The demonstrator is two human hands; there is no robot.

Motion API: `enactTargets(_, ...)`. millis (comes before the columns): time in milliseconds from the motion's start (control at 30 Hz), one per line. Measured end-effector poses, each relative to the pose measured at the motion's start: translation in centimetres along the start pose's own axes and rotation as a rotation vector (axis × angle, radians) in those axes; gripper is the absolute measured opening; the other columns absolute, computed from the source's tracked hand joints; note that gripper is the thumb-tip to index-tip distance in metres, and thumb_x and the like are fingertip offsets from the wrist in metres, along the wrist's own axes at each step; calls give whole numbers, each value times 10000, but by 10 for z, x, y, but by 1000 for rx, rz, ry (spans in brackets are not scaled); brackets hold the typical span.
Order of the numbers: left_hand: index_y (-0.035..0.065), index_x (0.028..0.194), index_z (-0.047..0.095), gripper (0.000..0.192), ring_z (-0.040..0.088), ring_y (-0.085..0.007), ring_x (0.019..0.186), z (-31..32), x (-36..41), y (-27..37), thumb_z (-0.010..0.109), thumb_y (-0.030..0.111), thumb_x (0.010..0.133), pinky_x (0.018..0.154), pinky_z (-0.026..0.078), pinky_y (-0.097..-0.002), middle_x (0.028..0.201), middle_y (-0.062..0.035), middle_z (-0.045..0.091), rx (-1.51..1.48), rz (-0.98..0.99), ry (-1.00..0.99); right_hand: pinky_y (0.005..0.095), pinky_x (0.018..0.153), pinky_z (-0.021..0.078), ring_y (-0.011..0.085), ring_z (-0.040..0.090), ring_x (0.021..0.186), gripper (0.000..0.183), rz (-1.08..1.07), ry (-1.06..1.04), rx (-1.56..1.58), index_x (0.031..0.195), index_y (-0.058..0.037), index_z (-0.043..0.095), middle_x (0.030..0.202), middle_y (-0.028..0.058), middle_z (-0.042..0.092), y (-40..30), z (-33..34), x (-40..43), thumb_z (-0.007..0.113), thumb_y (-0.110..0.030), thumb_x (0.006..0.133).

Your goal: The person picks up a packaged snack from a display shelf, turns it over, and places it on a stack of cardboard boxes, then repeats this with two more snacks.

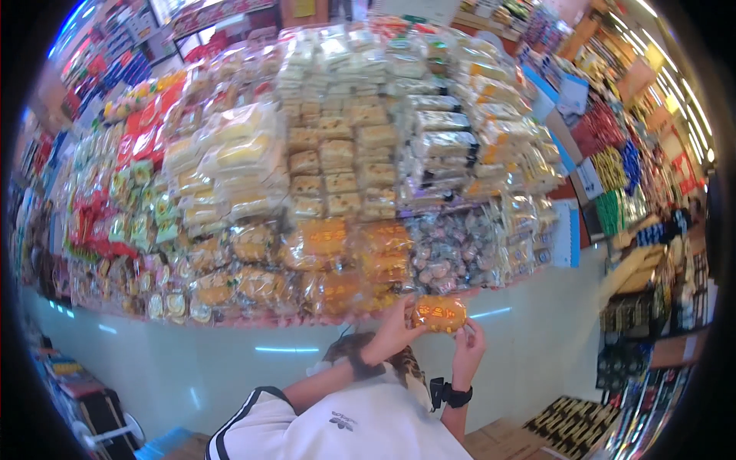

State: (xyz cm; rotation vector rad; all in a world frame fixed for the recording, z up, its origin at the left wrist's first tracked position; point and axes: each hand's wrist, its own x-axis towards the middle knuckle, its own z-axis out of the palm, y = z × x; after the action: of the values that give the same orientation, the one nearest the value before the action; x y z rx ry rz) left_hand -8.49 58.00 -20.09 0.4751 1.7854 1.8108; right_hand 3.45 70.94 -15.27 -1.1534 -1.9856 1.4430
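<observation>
Between my two hands is a packaged bun in orange printed clear film [439, 314], held just off the near edge of a broad display of wrapped baked goods. My left hand [399, 328] grips its left end, thumb along the lower side. The fingertips of my right hand [470, 340] pinch its lower right corner. Stacks of similar orange-printed packages [385, 253] lie on the display up and left of my hands. Small round wrapped items [440, 253] in clear bags lie just beyond the held package.
Farther back are wrapped raisin-topped pastries [336, 152], pale packaged cakes [238, 144] and silver-wrapped packs [443, 144]. Blue-and-white cartons [566, 233] border the display's right side. Stocked shelves stand at far right, a patterned black-and-yellow stack [572, 425] at lower right, a wheeled cart [106, 425] at lower left.
</observation>
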Motion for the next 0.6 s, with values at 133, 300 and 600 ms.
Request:
enactTargets(133, -26, 1339, 356, 731, 526, -281, 1169, 4, 4, 7, 757, 128, 747, 929, 462, -352, 1238, -207, 532, 164, -133, -127, 258, 765, 483, 119, 593, 842, 305, 5, 89, 126, 1179, 3, 557, 1000, 67, 618, 2, -14, -5, 583, -98, 892)
enactTargets(300, -26, 1255, 476, 573, 568, -172, 1019, 25, 13, 16, 740, 107, 765, 879, 465, -305, 1133, -114, 586, 263, -1, -206, 299, 831, 485, 183, 589, 972, 338, 12, 36, 178, 1187, -4, 563, 1085, 99, 585, 16, -42, -2, 621, -87, 865)
enactTargets(600, -15, 1237, 458, 520, 543, -189, 1078, 66, -31, 22, 712, 68, 792, 911, 457, -302, 1197, -111, 523, 299, -23, -242, 310, 810, 501, 202, 605, 922, 339, 8, 104, 223, 1160, -21, 580, 1058, 117, 581, 55, -85, -34, 652, -108, 840)
